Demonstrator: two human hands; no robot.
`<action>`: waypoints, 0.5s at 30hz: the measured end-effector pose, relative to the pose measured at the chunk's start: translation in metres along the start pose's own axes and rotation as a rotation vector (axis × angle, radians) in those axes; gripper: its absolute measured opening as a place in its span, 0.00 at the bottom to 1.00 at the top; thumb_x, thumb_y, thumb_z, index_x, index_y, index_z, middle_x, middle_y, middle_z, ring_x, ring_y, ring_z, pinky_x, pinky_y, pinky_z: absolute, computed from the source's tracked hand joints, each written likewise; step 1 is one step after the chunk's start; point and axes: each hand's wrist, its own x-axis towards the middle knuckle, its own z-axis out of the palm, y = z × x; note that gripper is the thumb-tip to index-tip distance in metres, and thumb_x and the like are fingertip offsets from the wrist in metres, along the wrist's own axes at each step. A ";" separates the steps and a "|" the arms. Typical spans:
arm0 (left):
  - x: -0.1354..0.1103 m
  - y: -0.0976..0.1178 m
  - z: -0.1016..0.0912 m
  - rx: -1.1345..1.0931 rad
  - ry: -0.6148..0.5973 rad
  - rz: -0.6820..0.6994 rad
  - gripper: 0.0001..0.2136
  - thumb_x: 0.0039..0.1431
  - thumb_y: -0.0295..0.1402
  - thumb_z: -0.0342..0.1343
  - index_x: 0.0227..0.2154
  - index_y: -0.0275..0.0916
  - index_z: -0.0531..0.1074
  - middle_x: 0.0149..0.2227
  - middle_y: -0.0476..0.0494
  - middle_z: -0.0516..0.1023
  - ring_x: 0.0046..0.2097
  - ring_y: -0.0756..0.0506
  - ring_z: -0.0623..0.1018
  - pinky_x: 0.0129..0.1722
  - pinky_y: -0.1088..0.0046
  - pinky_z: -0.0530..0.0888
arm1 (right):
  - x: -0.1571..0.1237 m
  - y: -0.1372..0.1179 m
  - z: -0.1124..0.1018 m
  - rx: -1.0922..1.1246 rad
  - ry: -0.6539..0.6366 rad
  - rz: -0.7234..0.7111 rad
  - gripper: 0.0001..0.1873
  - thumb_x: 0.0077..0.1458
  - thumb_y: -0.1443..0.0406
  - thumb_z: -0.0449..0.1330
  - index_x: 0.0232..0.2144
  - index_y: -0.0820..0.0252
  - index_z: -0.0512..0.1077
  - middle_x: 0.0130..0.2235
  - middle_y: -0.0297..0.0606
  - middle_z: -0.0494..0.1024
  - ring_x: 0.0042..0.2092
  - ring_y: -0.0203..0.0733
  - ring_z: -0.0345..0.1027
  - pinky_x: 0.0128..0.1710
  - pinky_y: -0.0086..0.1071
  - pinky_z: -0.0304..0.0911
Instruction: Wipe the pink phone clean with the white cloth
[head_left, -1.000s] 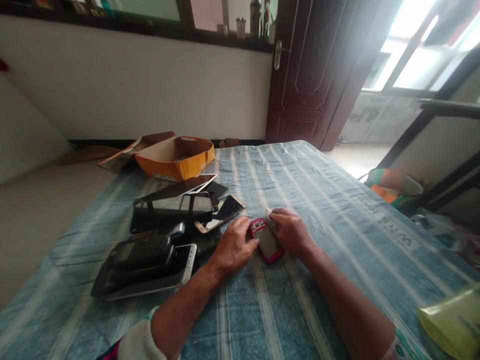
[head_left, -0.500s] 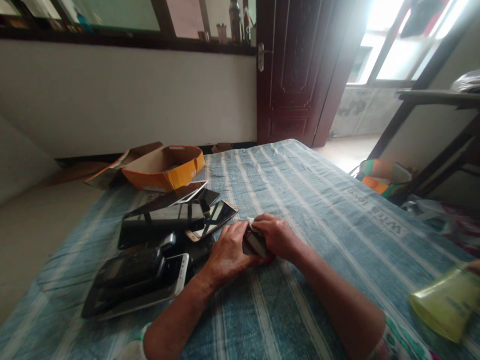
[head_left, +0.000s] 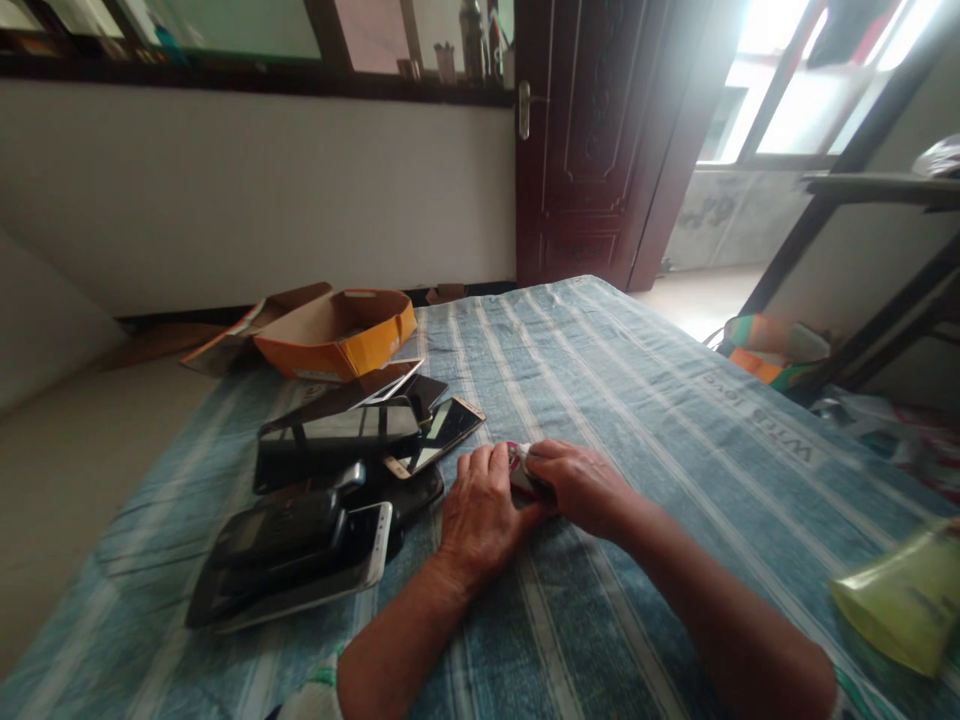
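The small red phone (head_left: 531, 486) lies on the striped cloth (head_left: 637, 400) between the left hand (head_left: 481, 512), curled to hold its side, and the right hand (head_left: 589, 487), just as near and pinching a white scrap (head_left: 522, 456) on it, its long way too hidden to tell
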 end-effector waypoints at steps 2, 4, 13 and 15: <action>0.000 -0.002 0.000 -0.015 -0.007 0.014 0.27 0.47 0.51 0.64 0.43 0.38 0.68 0.44 0.39 0.73 0.46 0.36 0.72 0.46 0.60 0.71 | -0.007 0.002 0.001 -0.005 0.012 0.006 0.07 0.52 0.73 0.57 0.29 0.59 0.73 0.33 0.35 0.74 0.35 0.38 0.66 0.31 0.29 0.54; -0.001 -0.005 0.000 -0.031 -0.014 0.029 0.26 0.47 0.49 0.64 0.45 0.37 0.68 0.44 0.38 0.73 0.47 0.36 0.72 0.46 0.59 0.71 | -0.012 0.003 0.001 -0.002 0.031 0.011 0.08 0.53 0.74 0.56 0.30 0.58 0.73 0.34 0.35 0.74 0.35 0.38 0.66 0.31 0.29 0.54; 0.004 -0.017 -0.005 -0.080 -0.054 0.101 0.21 0.51 0.37 0.62 0.49 0.38 0.70 0.55 0.38 0.72 0.51 0.36 0.73 0.49 0.59 0.73 | -0.024 -0.022 0.006 -0.206 0.059 0.056 0.12 0.59 0.76 0.51 0.35 0.62 0.72 0.38 0.41 0.74 0.40 0.43 0.66 0.40 0.33 0.62; 0.008 -0.021 -0.005 -0.101 -0.065 0.131 0.24 0.51 0.35 0.61 0.53 0.38 0.68 0.58 0.39 0.71 0.53 0.36 0.73 0.51 0.59 0.72 | -0.024 -0.027 0.007 -0.225 0.061 0.030 0.11 0.60 0.74 0.51 0.36 0.63 0.73 0.39 0.43 0.74 0.42 0.45 0.66 0.42 0.35 0.63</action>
